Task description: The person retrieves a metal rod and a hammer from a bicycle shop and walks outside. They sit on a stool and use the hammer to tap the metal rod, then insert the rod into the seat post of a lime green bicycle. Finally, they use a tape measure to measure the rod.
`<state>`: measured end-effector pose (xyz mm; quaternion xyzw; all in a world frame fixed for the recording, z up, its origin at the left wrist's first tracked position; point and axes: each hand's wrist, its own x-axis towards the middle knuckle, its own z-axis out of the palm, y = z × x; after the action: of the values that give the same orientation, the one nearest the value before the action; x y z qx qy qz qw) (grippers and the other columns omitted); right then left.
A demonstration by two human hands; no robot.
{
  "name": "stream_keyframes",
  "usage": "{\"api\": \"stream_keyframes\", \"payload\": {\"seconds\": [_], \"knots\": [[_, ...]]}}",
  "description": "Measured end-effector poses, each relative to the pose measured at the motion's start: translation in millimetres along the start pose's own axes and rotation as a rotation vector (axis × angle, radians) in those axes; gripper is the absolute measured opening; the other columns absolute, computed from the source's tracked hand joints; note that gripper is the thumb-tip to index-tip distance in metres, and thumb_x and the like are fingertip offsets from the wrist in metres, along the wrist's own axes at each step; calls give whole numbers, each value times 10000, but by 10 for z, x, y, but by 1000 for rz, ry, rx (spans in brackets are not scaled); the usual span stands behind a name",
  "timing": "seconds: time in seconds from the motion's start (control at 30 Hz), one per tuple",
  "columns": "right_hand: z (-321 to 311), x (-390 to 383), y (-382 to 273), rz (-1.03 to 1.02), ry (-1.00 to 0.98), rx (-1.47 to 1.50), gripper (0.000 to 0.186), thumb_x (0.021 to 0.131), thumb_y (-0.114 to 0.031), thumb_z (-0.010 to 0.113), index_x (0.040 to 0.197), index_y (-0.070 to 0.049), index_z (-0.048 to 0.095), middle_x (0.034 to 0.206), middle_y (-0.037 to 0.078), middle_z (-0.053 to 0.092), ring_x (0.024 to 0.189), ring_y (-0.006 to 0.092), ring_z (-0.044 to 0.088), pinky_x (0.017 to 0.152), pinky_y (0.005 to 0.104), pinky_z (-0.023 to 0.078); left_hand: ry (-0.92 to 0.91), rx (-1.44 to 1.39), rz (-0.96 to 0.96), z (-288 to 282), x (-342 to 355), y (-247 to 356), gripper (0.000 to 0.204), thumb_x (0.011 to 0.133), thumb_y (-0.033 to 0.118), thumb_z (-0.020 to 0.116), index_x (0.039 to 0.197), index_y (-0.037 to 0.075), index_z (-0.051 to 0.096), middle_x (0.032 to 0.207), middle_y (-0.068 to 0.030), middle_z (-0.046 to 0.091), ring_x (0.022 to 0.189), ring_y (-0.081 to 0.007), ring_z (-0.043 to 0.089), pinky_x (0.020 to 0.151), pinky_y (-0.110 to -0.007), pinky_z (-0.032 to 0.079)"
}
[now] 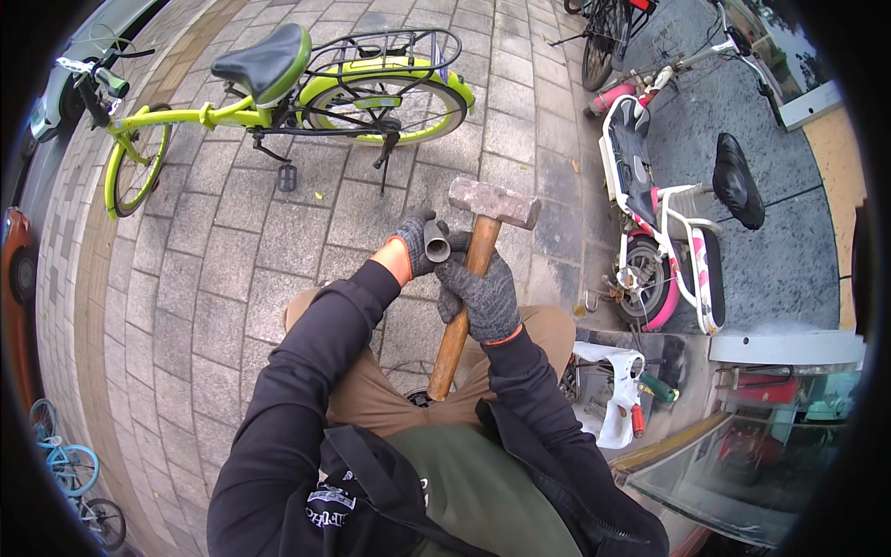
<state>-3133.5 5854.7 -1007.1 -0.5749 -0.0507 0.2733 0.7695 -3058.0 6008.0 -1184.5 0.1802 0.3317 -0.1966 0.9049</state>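
Observation:
My left hand (414, 239), in a dark grey knit glove with an orange cuff, is closed round a short grey metal tube (436, 249), whose open end faces up toward me. Just to its right, my right hand (486, 299), gloved alike, is wrapped round the wooden handle of a sledgehammer (457, 351). The heavy, worn hammer head (494, 202) points away from me, beyond both hands. The right hand's fingertips come close to the tube; whether they touch it I cannot tell. Both hands are above the pavement, in front of my knees.
A lime-green bicycle (251, 113) stands ahead on the grey paving. At the right is a white and pink electric scooter (661, 218). Near my right knee, a white plastic bag (616, 390) lies with a red-handled tool (638, 420), beside a glass case (733, 483).

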Motion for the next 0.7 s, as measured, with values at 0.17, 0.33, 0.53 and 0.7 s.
{"api": "stream_keyframes", "payload": {"seconds": [0.17, 0.33, 0.53, 0.7], "knots": [[-182, 9, 123, -51, 40, 53, 436, 940, -152, 750, 1290, 25, 560, 826, 111, 680, 500, 159, 592, 430, 306, 499, 76, -102, 12, 275, -230, 175, 348, 1066, 431, 485, 941, 111, 542, 833, -107, 615, 811, -318, 610, 806, -508, 530], [-609, -24, 294, -72, 102, 135, 512, 917, -224, 753, 1311, 25, 540, 864, 162, 692, 496, 188, 594, 418, 339, 506, 59, -287, 285, 329, -370, 310, 370, 1080, 418, 463, 919, 94, 545, 802, -81, 605, 770, -294, 607, 752, -482, 539], [-1039, -2, 412, 78, 333, 228, 341, 995, -257, 677, 1236, -32, 589, 806, 164, 682, 447, 209, 557, 384, 357, 463, -151, -449, 385, 199, -387, 519, 317, 1072, 361, 537, 925, 82, 568, 901, -95, 626, 879, -297, 646, 864, -484, 568], [-1269, 43, 394, 107, 291, 317, 288, 1027, -289, 646, 1202, -66, 595, 771, 123, 646, 432, 196, 528, 378, 374, 440, -416, -507, 416, 177, -435, 658, 237, 1009, 333, 680, 1065, 103, 674, 1040, -65, 714, 1008, -298, 691, 977, -491, 545]]}}
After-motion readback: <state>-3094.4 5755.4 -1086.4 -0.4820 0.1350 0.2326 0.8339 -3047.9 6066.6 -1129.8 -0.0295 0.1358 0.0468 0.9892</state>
